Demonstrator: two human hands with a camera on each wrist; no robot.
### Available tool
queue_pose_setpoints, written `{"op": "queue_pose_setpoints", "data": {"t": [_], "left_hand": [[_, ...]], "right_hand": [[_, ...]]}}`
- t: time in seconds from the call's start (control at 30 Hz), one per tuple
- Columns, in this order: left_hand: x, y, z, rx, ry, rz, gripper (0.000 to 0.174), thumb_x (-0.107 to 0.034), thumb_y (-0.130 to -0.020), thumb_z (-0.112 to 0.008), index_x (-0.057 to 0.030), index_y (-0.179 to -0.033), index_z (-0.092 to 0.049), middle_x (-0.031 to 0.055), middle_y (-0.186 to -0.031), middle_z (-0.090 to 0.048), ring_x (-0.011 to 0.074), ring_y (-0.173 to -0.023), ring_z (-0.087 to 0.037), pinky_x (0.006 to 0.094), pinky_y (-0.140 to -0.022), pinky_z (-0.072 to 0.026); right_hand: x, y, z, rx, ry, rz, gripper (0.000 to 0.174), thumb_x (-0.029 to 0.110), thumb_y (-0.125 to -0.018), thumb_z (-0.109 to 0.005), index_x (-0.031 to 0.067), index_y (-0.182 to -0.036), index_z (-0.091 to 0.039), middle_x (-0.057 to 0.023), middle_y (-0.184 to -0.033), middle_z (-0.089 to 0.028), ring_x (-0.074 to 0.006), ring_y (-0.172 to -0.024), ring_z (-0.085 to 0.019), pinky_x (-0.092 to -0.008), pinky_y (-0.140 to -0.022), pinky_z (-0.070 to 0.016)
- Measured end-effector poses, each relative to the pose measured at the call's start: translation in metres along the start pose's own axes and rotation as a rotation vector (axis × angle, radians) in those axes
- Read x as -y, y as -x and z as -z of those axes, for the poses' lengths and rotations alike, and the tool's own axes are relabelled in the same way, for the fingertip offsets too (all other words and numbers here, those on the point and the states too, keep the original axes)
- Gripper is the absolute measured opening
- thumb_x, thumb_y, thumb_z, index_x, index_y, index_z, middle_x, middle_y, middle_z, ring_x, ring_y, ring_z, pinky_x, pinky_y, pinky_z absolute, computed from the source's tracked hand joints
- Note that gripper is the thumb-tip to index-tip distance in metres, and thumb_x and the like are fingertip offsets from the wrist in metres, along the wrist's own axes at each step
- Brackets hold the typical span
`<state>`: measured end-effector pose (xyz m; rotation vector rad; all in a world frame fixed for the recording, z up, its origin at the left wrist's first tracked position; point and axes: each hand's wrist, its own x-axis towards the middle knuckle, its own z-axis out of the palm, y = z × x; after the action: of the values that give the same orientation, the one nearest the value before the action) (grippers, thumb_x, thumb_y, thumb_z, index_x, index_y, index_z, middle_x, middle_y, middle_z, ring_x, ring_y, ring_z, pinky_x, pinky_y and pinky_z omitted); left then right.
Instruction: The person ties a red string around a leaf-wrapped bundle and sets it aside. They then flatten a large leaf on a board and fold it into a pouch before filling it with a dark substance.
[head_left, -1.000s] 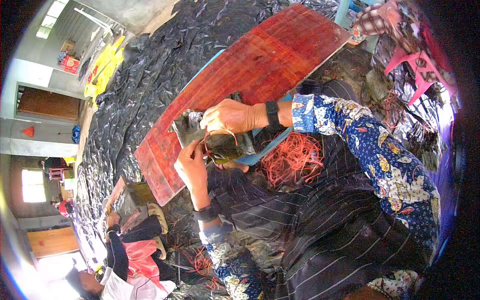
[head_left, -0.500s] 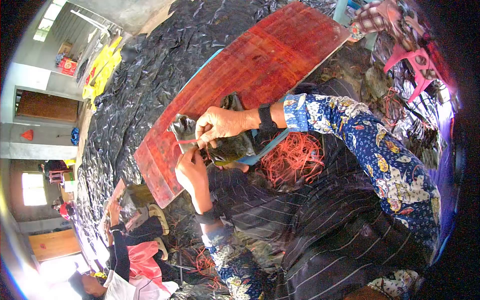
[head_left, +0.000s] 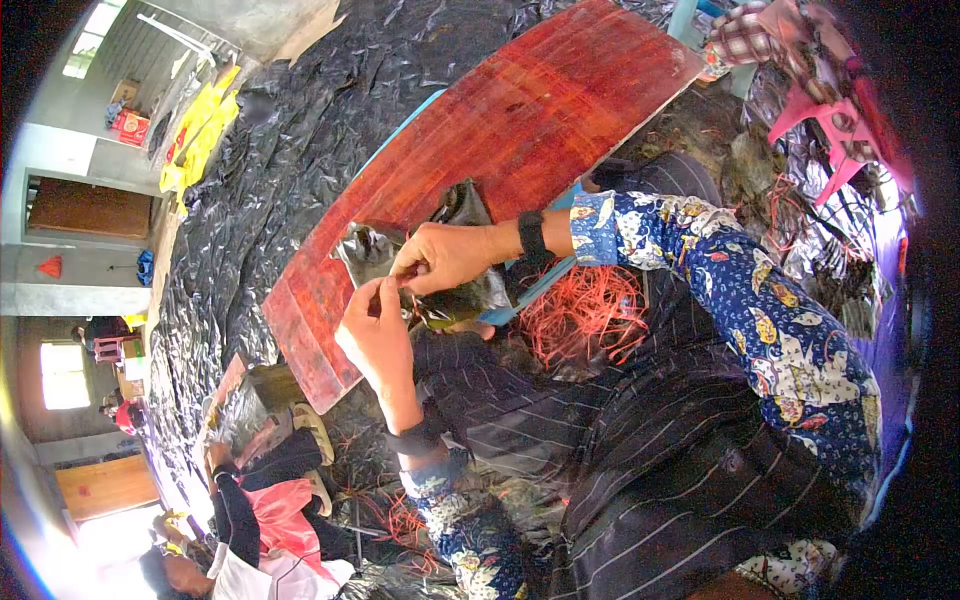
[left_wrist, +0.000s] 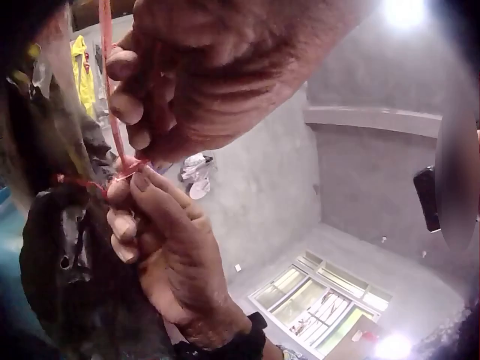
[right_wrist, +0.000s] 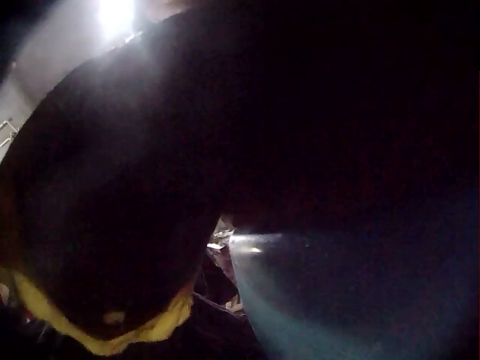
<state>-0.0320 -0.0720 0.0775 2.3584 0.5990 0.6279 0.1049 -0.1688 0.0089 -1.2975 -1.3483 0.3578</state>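
Note:
In the head view my left hand (head_left: 376,338) and my right hand (head_left: 447,257) meet fingertip to fingertip over a dark plastic bag (head_left: 478,292) at the board's near edge. Seen close in the left wrist view, a thin pink-red plastic string (left_wrist: 111,90) runs up past the curled fingers of my left hand (left_wrist: 225,75). Below, my right hand (left_wrist: 176,240) pinches the string between thumb and forefinger. Some of the string lies across the dark bag (left_wrist: 71,255) at the left. The right wrist view is mostly dark, with a yellow edge (right_wrist: 105,345) and a bluish curved surface (right_wrist: 300,300).
A reddish wooden board (head_left: 520,120) slopes in front of me. Tangled red string (head_left: 590,310) lies beside my striped dark apron (head_left: 640,440). Black plastic sheeting (head_left: 270,180) covers the floor. Another person (head_left: 240,540) sits at lower left; a pink stool (head_left: 835,135) stands at upper right.
My right hand has shifted lower and closer to my left hand. The string, looped between the hands and then stretched out to the left, is now mostly hidden by the fingers in the head view.

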Motion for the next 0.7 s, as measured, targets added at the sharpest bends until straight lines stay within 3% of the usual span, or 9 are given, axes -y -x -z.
{"op": "queue_pose_setpoints", "data": {"t": [0.1,0.17,0.2,0.23,0.33,0.37,0.47,0.5,0.7], "left_hand": [[-0.003,-0.004,-0.003,0.047,0.16,0.032,0.019,-0.018,-0.088,-0.062,-0.0008,-0.089,-0.07,0.0058,-0.071,-0.065,0.0134,-0.064,-0.061,0.0286,-0.058,-0.0462],[-0.001,-0.005,0.0,0.032,0.225,0.057,0.02,-0.018,-0.089,-0.06,-0.0003,-0.094,-0.069,0.0045,-0.073,-0.064,0.0119,-0.064,-0.06,0.0269,-0.057,-0.045],[-0.001,-0.004,0.003,0.013,0.288,0.086,0.022,-0.017,-0.091,-0.058,0.0002,-0.098,-0.069,0.0031,-0.075,-0.063,0.0103,-0.064,-0.059,0.0252,-0.055,-0.0437],[0.0,0.0,0.007,-0.04,0.633,0.298,0.024,-0.013,-0.092,-0.054,0.0001,-0.109,-0.064,0.0039,-0.081,-0.063,0.0093,-0.064,-0.058,0.022,-0.053,-0.041],[0.012,0.01,0.004,-0.033,0.541,0.254,0.028,-0.01,-0.093,-0.052,0.0006,-0.118,-0.059,0.0039,-0.086,-0.063,0.0092,-0.065,-0.057,0.0212,-0.054,-0.041],[0.017,0.011,0.001,0.064,0.46,0.152,0.031,-0.008,-0.092,-0.053,0.0034,-0.121,-0.056,0.0041,-0.087,-0.062,0.0086,-0.065,-0.057,0.0215,-0.054,-0.0417],[0.028,0.013,-0.01,0.25,0.508,0.154,0.035,-0.006,-0.091,-0.057,0.006,-0.123,-0.054,0.0043,-0.087,-0.062,0.0087,-0.064,-0.056,0.0218,-0.055,-0.0432],[0.029,0.011,-0.017,0.177,0.583,0.172,0.038,-0.004,-0.089,-0.06,0.0042,-0.126,-0.053,0.0028,-0.087,-0.062,0.0066,-0.061,-0.052,0.0202,-0.054,-0.0405],[0.019,0.005,-0.016,0.252,0.624,0.337,0.03,-0.009,-0.088,-0.065,0.0013,-0.116,-0.062,-0.0031,-0.076,-0.058,0.0018,-0.056,-0.044,0.0168,-0.05,-0.0322]], "right_hand": [[0.002,0.0,0.005,0.092,0.004,-0.057,0.017,0.017,-0.085,-0.064,0.0019,-0.089,-0.07,-0.0017,-0.069,-0.065,-0.0058,-0.056,-0.053,-0.024,-0.05,-0.0431],[0.004,0.001,0.006,0.103,-0.339,-0.4,0.019,0.021,-0.087,-0.065,0.0029,-0.09,-0.07,-0.0012,-0.07,-0.064,-0.0045,-0.056,-0.053,-0.0222,-0.05,-0.0421],[0.004,0.001,0.007,0.099,-0.34,-0.398,0.019,0.021,-0.087,-0.065,0.0029,-0.09,-0.07,-0.0012,-0.07,-0.064,-0.0045,-0.056,-0.053,-0.0222,-0.05,-0.0421],[0.005,0.001,0.008,0.074,-0.371,-0.418,0.02,0.022,-0.088,-0.065,0.0032,-0.091,-0.07,-0.0011,-0.07,-0.065,-0.0041,-0.057,-0.053,-0.0214,-0.05,-0.042],[0.01,0.002,0.009,0.034,-0.423,-0.45,0.02,0.022,-0.089,-0.064,0.0032,-0.093,-0.069,-0.001,-0.072,-0.065,-0.0043,-0.058,-0.055,-0.0207,-0.051,-0.0424],[0.01,0.001,0.011,0.032,-0.433,-0.464,0.019,0.021,-0.089,-0.063,0.0029,-0.094,-0.069,-0.0011,-0.073,-0.066,-0.0049,-0.059,-0.056,-0.0208,-0.052,-0.0429],[0.006,0.001,0.013,0.048,-0.555,-0.404,0.017,0.019,-0.09,-0.062,0.0038,-0.095,-0.068,-0.001,-0.076,-0.067,-0.0055,-0.062,-0.058,-0.0208,-0.053,-0.0435],[0.006,0.002,0.014,0.045,-0.553,-0.404,0.017,0.019,-0.09,-0.062,0.0038,-0.095,-0.068,-0.001,-0.076,-0.067,-0.0055,-0.062,-0.058,-0.0208,-0.053,-0.0435],[0.004,0.002,0.018,0.065,-0.637,-0.428,0.013,0.016,-0.089,-0.064,0.0047,-0.094,-0.067,-0.0004,-0.077,-0.067,-0.0065,-0.066,-0.06,-0.0206,-0.056,-0.0462]]}}
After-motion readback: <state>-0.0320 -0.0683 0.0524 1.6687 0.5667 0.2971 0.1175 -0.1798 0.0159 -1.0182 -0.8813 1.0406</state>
